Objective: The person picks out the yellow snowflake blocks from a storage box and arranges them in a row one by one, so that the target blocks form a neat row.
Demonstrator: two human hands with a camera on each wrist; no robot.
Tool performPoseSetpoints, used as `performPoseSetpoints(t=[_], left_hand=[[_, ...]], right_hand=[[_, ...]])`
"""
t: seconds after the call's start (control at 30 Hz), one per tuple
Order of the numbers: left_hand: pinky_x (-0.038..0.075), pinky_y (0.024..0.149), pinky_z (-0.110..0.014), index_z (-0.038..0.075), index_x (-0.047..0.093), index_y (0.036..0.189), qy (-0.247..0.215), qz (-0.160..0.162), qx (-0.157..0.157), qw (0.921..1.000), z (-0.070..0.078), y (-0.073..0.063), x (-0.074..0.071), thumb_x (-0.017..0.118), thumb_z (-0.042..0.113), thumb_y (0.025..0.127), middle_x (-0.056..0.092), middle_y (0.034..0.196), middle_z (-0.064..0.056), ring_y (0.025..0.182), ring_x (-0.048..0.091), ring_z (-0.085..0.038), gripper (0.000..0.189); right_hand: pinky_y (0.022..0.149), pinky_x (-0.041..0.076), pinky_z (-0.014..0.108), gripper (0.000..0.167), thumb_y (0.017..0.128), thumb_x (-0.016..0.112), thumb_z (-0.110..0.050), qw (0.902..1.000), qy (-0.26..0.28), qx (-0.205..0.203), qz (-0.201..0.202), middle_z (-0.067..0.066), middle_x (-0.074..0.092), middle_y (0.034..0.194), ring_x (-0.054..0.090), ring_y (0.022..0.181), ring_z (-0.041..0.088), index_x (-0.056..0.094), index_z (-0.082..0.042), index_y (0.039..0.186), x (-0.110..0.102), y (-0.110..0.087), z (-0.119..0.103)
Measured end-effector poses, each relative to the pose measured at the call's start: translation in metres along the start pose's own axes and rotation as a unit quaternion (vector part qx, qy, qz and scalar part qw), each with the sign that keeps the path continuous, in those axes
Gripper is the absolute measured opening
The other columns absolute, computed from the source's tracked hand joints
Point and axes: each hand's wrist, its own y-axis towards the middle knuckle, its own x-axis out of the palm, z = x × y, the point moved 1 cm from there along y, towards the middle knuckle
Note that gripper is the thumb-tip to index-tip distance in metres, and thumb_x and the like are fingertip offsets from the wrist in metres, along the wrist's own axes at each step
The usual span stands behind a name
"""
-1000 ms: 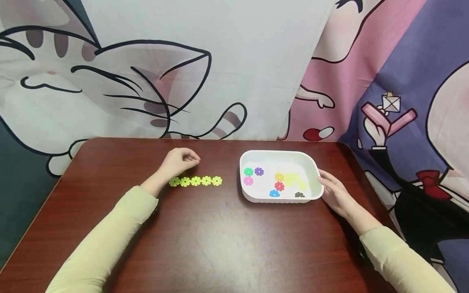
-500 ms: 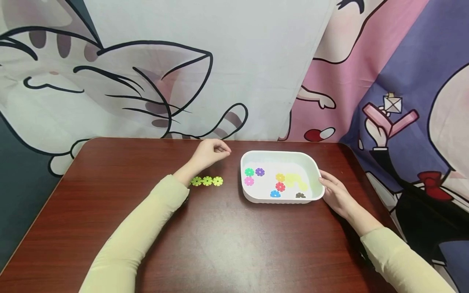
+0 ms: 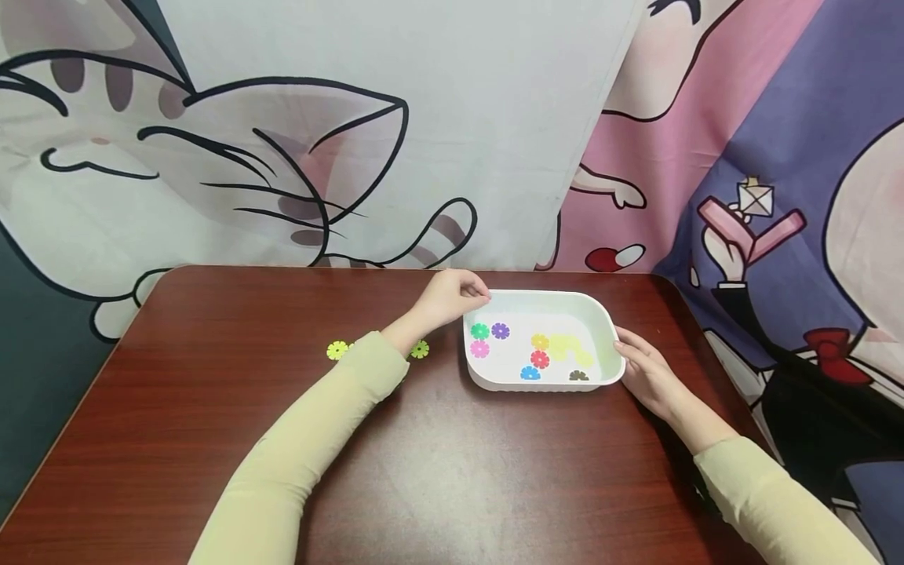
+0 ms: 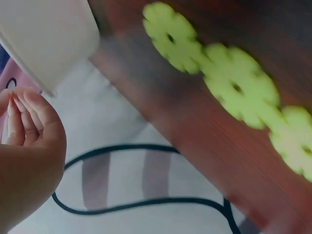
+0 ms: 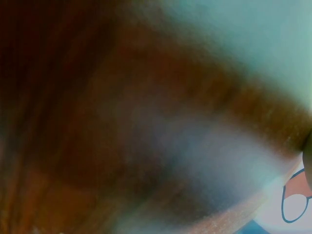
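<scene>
My left hand hovers at the far left corner of a white plastic tray, fingers loosely curled. In the left wrist view its fingertips come together beside the tray wall, with nothing visible between them. My right hand grips the tray's right end, fingers at the rim. A row of yellow-green snowflake discs, joined edge to edge, lies on the table left of the tray, its middle hidden under my left forearm. Inside the tray sit loose discs, among them a green one and a purple one.
More discs in the tray include a pink, a red, a blue and pale yellow ones. The brown table ends at a printed cloth backdrop. The right wrist view is mostly dark and blurred.
My left hand has moved right, from above the disc row to the tray's far left corner. My right hand and the tray have stayed in place.
</scene>
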Motion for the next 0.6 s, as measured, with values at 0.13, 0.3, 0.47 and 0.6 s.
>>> performPoseSetpoints(t=[0.13,0.3,0.47,0.6], left_hand=[[0.054,0.084,-0.025,0.006,0.081,0.104,0.008,-0.010,-0.001,0.9999,0.008,0.004,0.013,0.076,0.014,0.098,0.079,0.102,-0.011,0.093,0.068,-0.022,0.011],[0.056,0.085,-0.024,0.006,0.081,0.105,0.017,-0.023,0.004,0.9996,0.017,0.010,0.026,0.077,0.016,0.099,0.080,0.103,-0.010,0.094,0.069,-0.021,0.012],[0.056,0.084,-0.023,0.006,0.080,0.105,0.011,-0.040,0.005,0.9991,0.024,0.015,0.039,0.076,0.015,0.099,0.080,0.103,-0.010,0.095,0.070,-0.021,0.011],[0.056,0.085,-0.021,0.006,0.080,0.103,0.009,-0.051,0.007,0.9986,0.026,0.018,0.049,0.077,0.015,0.099,0.080,0.101,-0.009,0.096,0.071,-0.020,0.010]], right_hand=[[0.097,0.056,0.019,0.042,0.112,0.034,-0.001,1.0000,-0.001,0.002,0.004,-0.005,0.074,0.129,0.069,0.116,0.004,0.067,-0.017,0.133,0.000,0.000,0.000],[0.097,0.056,0.019,0.042,0.112,0.034,0.000,0.9999,0.002,0.004,0.010,-0.005,0.074,0.128,0.069,0.116,0.004,0.068,-0.017,0.132,0.000,0.001,0.000],[0.098,0.055,0.019,0.043,0.112,0.034,0.000,1.0000,-0.002,0.002,0.008,-0.005,0.073,0.129,0.068,0.117,0.004,0.068,-0.017,0.133,0.000,0.001,0.000],[0.098,0.055,0.019,0.043,0.112,0.034,-0.001,1.0000,-0.004,0.003,0.005,-0.006,0.073,0.129,0.068,0.117,0.004,0.068,-0.018,0.133,0.000,0.000,-0.001]])
